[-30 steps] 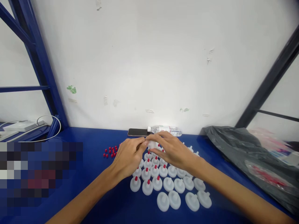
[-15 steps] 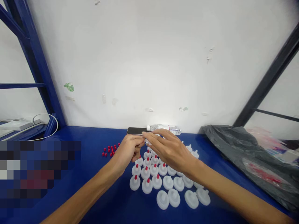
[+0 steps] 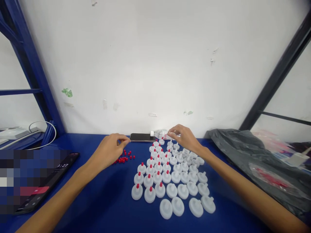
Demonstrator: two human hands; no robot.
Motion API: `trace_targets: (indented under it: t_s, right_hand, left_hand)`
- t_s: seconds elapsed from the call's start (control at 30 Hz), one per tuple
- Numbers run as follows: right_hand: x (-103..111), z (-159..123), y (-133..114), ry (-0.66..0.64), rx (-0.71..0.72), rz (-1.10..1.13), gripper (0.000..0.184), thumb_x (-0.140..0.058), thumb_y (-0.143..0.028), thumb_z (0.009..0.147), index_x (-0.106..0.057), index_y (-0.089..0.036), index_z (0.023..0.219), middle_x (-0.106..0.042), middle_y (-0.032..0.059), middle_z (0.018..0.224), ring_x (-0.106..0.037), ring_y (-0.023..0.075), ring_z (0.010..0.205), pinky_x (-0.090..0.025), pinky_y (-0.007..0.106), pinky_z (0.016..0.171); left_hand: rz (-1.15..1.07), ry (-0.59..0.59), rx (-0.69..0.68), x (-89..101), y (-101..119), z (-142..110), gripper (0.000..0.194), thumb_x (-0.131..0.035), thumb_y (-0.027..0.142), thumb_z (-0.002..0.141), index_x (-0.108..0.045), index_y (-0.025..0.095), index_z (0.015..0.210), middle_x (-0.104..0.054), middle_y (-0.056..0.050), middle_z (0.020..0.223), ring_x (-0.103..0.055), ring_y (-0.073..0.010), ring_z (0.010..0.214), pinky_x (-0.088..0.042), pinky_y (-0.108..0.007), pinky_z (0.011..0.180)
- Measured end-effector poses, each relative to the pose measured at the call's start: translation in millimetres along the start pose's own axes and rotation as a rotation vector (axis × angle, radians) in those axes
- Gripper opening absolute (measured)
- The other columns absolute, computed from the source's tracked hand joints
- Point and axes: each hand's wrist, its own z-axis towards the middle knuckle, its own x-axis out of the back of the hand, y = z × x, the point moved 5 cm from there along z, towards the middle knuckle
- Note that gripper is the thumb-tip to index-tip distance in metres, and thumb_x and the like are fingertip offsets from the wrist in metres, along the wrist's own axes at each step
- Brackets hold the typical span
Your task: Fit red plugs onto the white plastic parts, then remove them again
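Observation:
Several white round caps (image 3: 178, 176) stand in rows on the blue table (image 3: 102, 200). The caps on the left (image 3: 148, 180) carry small red tips; those on the right do not. A loose heap of red tips (image 3: 124, 157) lies left of the rows. My left hand (image 3: 108, 151) hovers just over that heap, fingers curled and pinched together; I cannot make out anything in them. My right hand (image 3: 184, 136) reaches to the far end of the rows, fingertips bent down onto a white cap there.
A dark phone (image 3: 141, 137) and a lying clear water bottle (image 3: 160, 133) rest against the white wall. A grey plastic bag (image 3: 257, 161) with red parts fills the right side. Another phone (image 3: 46, 184) lies near left. White cables (image 3: 31, 131) sit at far left.
My hands were together over the caps; now they have parted. The left hand went left to the red tips, the right hand moved farther back along the rows.

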Motion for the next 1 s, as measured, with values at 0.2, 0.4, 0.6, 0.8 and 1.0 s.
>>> trace_targets:
  t_s: [0.2,0.4,0.6,0.8,1.0]
  right_hand:
    - [-18,-5,-9,-0.096,0.039,0.109,0.016,-0.066,-0.036,0.094,-0.077,-0.025,0.092,-0.078,0.0035,0.100,-0.072,0.0244,0.093,-0.052,0.035,0.083]
    - [-28,-8,-5,-0.125,0.021,0.187,0.012,-0.067,-0.032,0.092,-0.075,-0.024,0.088,-0.080,0.0009,0.096,-0.074,0.0239,0.092,-0.053,0.035,0.085]
    - [-33,-10,-2,-0.142,0.009,0.238,0.009,-0.068,-0.031,0.091,-0.074,-0.024,0.090,-0.080,0.0011,0.096,-0.075,0.0226,0.090,-0.055,0.032,0.081]
    - [-31,-9,-4,-0.101,0.007,0.248,0.013,-0.068,-0.034,0.091,-0.075,-0.024,0.087,-0.080,0.0008,0.093,-0.075,0.0234,0.087,-0.054,0.034,0.082]
    - [-27,-9,-2,-0.004,-0.029,0.247,0.017,-0.067,-0.040,0.092,-0.073,-0.024,0.090,-0.080,0.0021,0.094,-0.075,0.0241,0.091,-0.054,0.035,0.083]
  left_hand:
    - [0.054,-0.150,-0.060,-9.6,-1,-2,0.020,-0.059,0.034,0.085,-0.072,0.026,0.097,-0.075,0.002,0.088,-0.064,-0.0180,0.071,-0.042,-0.028,0.065]
    - [0.078,-0.366,-0.037,-17.2,-6,-6,0.011,-0.065,0.034,0.080,-0.073,0.026,0.079,-0.074,0.005,0.072,-0.064,-0.0150,0.063,-0.040,-0.025,0.057]
    - [0.157,-0.392,-0.046,-24.1,-10,-9,0.015,-0.068,0.018,0.070,-0.078,0.028,0.077,-0.077,0.002,0.080,-0.069,-0.0179,0.072,-0.040,-0.025,0.060]
    - [0.205,-0.389,-0.073,-26.7,-6,-13,0.022,-0.063,0.016,0.074,-0.079,0.029,0.080,-0.080,0.000,0.089,-0.072,-0.0204,0.083,-0.043,-0.026,0.066]
    - [0.220,-0.390,-0.139,-32.9,-4,-14,0.024,-0.059,0.017,0.078,-0.079,0.030,0.082,-0.080,-0.001,0.095,-0.072,-0.0221,0.089,-0.044,-0.028,0.068]
